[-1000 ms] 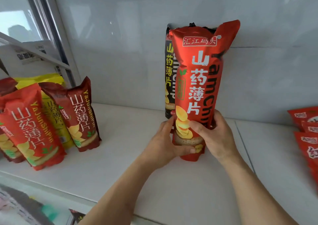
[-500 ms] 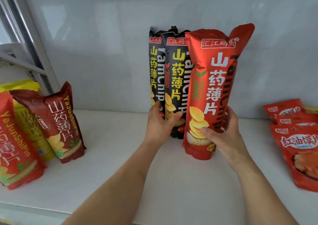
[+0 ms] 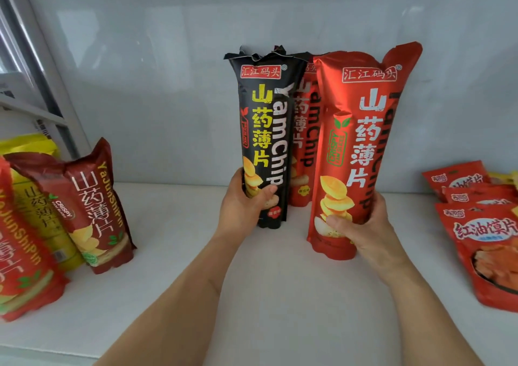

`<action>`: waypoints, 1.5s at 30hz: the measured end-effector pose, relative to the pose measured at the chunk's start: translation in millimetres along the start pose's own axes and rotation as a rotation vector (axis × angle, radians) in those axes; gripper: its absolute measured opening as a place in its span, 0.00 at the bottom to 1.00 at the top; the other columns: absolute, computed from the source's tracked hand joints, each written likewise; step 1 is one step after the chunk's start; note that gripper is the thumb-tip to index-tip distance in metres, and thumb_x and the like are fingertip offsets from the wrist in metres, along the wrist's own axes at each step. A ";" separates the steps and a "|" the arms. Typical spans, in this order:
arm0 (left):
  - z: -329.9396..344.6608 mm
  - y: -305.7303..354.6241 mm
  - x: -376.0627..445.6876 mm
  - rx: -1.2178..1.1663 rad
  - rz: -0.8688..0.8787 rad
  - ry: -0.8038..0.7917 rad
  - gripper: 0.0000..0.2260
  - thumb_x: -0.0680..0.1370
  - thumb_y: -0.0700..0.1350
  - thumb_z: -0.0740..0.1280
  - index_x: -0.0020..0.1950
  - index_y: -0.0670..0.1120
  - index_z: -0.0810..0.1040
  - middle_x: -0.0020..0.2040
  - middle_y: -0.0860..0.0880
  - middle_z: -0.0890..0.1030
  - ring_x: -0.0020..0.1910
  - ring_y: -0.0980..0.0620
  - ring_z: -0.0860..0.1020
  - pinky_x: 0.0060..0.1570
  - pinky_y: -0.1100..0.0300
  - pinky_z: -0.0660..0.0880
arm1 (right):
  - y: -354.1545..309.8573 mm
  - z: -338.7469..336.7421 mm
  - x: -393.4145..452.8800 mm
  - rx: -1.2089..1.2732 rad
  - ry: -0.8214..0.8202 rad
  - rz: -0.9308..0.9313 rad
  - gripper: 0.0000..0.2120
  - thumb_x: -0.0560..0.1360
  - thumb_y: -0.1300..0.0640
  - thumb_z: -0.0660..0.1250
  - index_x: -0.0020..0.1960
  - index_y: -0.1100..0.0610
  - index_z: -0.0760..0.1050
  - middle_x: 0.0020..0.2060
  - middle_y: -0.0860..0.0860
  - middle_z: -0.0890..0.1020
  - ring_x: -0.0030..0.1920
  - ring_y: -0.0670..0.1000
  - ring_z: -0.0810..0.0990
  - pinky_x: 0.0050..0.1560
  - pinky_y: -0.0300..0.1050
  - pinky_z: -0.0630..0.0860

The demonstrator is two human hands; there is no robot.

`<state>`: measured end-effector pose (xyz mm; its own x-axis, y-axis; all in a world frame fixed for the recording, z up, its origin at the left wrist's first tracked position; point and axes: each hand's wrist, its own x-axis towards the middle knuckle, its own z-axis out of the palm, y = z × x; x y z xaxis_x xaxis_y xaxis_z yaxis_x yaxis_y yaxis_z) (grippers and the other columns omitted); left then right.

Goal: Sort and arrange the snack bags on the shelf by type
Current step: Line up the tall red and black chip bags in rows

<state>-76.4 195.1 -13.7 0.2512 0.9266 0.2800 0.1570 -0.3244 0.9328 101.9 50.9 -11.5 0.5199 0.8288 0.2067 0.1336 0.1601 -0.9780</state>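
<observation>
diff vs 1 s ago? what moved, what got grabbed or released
The left hand let go of the tall red bag and now grips the tall black bag, pulled forward and left off the wall. The right hand alone carried the red bag rightward. A second red bag now shows behind. The shelf and side bags kept their places.

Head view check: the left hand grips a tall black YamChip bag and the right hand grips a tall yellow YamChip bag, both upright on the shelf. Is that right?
Not quite. In the head view the right hand grips a tall red YamChip bag, not a yellow one. The rest holds: the left hand grips the tall black YamChip bag, and both stand upright on the shelf.
</observation>
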 end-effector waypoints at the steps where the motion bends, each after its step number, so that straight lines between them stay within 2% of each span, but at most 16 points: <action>1: -4.6 0.1 1.0 0.002 -0.005 0.005 0.20 0.75 0.55 0.74 0.62 0.64 0.68 0.52 0.65 0.80 0.51 0.67 0.79 0.44 0.70 0.73 | 1.4 1.6 0.0 -0.030 -0.001 0.013 0.44 0.56 0.48 0.79 0.66 0.40 0.60 0.57 0.40 0.77 0.55 0.44 0.78 0.52 0.46 0.77; 10: -18.4 -4.3 4.3 0.035 0.031 0.042 0.20 0.75 0.54 0.74 0.64 0.60 0.71 0.54 0.64 0.81 0.52 0.67 0.78 0.45 0.70 0.72 | 5.7 5.7 -2.3 -0.127 0.044 0.036 0.45 0.55 0.46 0.80 0.66 0.42 0.60 0.56 0.39 0.76 0.55 0.44 0.78 0.52 0.44 0.76; 14: -26.8 -9.2 6.9 0.040 0.053 0.082 0.23 0.75 0.53 0.74 0.68 0.56 0.72 0.57 0.62 0.81 0.54 0.64 0.78 0.51 0.63 0.75 | 4.7 9.9 -6.2 -0.120 0.064 0.032 0.45 0.55 0.47 0.80 0.66 0.42 0.60 0.55 0.38 0.76 0.55 0.42 0.78 0.48 0.40 0.76; 17: -32.4 -14.0 9.4 0.042 0.069 0.105 0.22 0.75 0.53 0.74 0.66 0.58 0.72 0.57 0.61 0.81 0.54 0.64 0.79 0.55 0.57 0.78 | 4.7 13.6 -8.5 -0.120 0.067 0.038 0.46 0.56 0.46 0.82 0.66 0.42 0.60 0.56 0.39 0.77 0.56 0.44 0.79 0.51 0.44 0.78; 19: -37.5 -16.8 11.5 0.044 0.071 0.100 0.21 0.74 0.53 0.74 0.64 0.60 0.72 0.56 0.63 0.81 0.53 0.66 0.79 0.54 0.56 0.78 | 5.0 16.5 -9.7 -0.134 0.069 0.042 0.47 0.55 0.45 0.83 0.66 0.41 0.60 0.57 0.39 0.77 0.57 0.45 0.79 0.55 0.48 0.78; 23: -52.6 -19.2 14.1 0.056 0.077 0.110 0.21 0.75 0.53 0.74 0.65 0.61 0.72 0.56 0.62 0.81 0.53 0.67 0.77 0.53 0.58 0.76 | 4.1 23.7 -12.5 -0.140 0.051 0.046 0.47 0.55 0.43 0.83 0.65 0.41 0.60 0.57 0.39 0.76 0.57 0.46 0.79 0.57 0.50 0.79; 26: -68.4 -22.3 16.5 0.061 0.087 0.122 0.21 0.76 0.51 0.73 0.67 0.58 0.72 0.56 0.61 0.81 0.51 0.67 0.77 0.51 0.59 0.75 | 5.6 28.4 -13.2 -0.137 0.052 0.054 0.47 0.53 0.42 0.83 0.64 0.40 0.60 0.56 0.38 0.77 0.56 0.45 0.79 0.54 0.46 0.79; 29: -84.7 -28.2 22.0 0.065 0.081 0.160 0.21 0.76 0.51 0.73 0.67 0.57 0.72 0.57 0.59 0.81 0.51 0.64 0.78 0.53 0.56 0.76 | 5.8 33.5 -14.4 -0.132 0.060 0.048 0.46 0.54 0.42 0.83 0.64 0.40 0.61 0.55 0.38 0.78 0.55 0.44 0.80 0.52 0.44 0.79; 31: -92.4 -32.3 25.5 0.045 0.067 0.156 0.22 0.76 0.53 0.73 0.68 0.59 0.71 0.59 0.59 0.80 0.53 0.62 0.78 0.53 0.56 0.76 | 4.4 39.0 -16.1 -0.119 0.066 0.035 0.43 0.57 0.48 0.82 0.65 0.42 0.61 0.54 0.38 0.77 0.51 0.41 0.81 0.43 0.34 0.78; 33: -94.6 -36.4 26.4 0.018 0.049 0.132 0.24 0.75 0.54 0.73 0.69 0.61 0.70 0.60 0.59 0.80 0.57 0.58 0.78 0.55 0.55 0.76 | 4.3 43.2 -17.4 -0.102 0.071 0.029 0.41 0.60 0.53 0.80 0.65 0.43 0.61 0.53 0.38 0.77 0.47 0.36 0.81 0.35 0.29 0.76; 36: -91.2 -39.5 24.9 -0.016 0.034 0.139 0.26 0.73 0.56 0.75 0.68 0.61 0.68 0.63 0.59 0.78 0.62 0.57 0.76 0.63 0.49 0.75 | 4.4 44.4 -19.5 -0.101 0.077 0.022 0.41 0.59 0.52 0.80 0.66 0.44 0.62 0.55 0.39 0.77 0.48 0.36 0.81 0.36 0.29 0.77; 38: -86.9 -35.3 22.0 0.075 0.042 0.226 0.36 0.73 0.58 0.74 0.76 0.53 0.63 0.75 0.51 0.68 0.74 0.50 0.66 0.73 0.45 0.65 | 4.3 43.1 -21.4 -0.102 0.077 0.027 0.40 0.61 0.54 0.79 0.65 0.44 0.62 0.55 0.39 0.77 0.47 0.34 0.80 0.35 0.28 0.76; 40: -79.6 -23.8 14.5 0.166 0.135 0.346 0.39 0.75 0.57 0.72 0.79 0.44 0.59 0.79 0.46 0.60 0.78 0.49 0.58 0.76 0.49 0.58 | 5.9 41.1 -22.8 -0.113 0.069 0.031 0.38 0.63 0.57 0.79 0.66 0.45 0.61 0.54 0.38 0.76 0.44 0.30 0.79 0.34 0.26 0.75; 42: -67.7 -11.0 4.2 0.181 0.339 0.402 0.34 0.77 0.57 0.69 0.76 0.41 0.64 0.76 0.45 0.62 0.76 0.48 0.60 0.74 0.49 0.63 | 7.0 39.6 -24.0 -0.137 0.046 0.045 0.38 0.64 0.57 0.80 0.65 0.45 0.60 0.53 0.37 0.75 0.44 0.31 0.79 0.33 0.25 0.74; 44: -50.8 -0.7 -4.6 0.167 0.485 0.348 0.29 0.78 0.58 0.65 0.72 0.40 0.70 0.73 0.45 0.66 0.74 0.50 0.64 0.70 0.48 0.69 | 8.3 37.9 -24.2 -0.161 0.028 0.064 0.37 0.65 0.57 0.80 0.64 0.45 0.60 0.52 0.36 0.75 0.44 0.34 0.79 0.33 0.24 0.73; 45: -41.9 3.7 -9.0 0.162 0.534 0.315 0.28 0.79 0.59 0.64 0.70 0.40 0.72 0.72 0.45 0.69 0.73 0.51 0.66 0.70 0.51 0.69 | 9.0 38.0 -24.0 -0.171 0.022 0.065 0.37 0.65 0.56 0.80 0.64 0.44 0.60 0.52 0.37 0.75 0.46 0.36 0.79 0.33 0.25 0.73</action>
<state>-118.1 193.5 -3.3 0.0460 0.6325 0.7732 0.2364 -0.7589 0.6068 58.5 52.8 -26.2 0.5498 0.8224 0.1459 0.2401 0.0117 -0.9707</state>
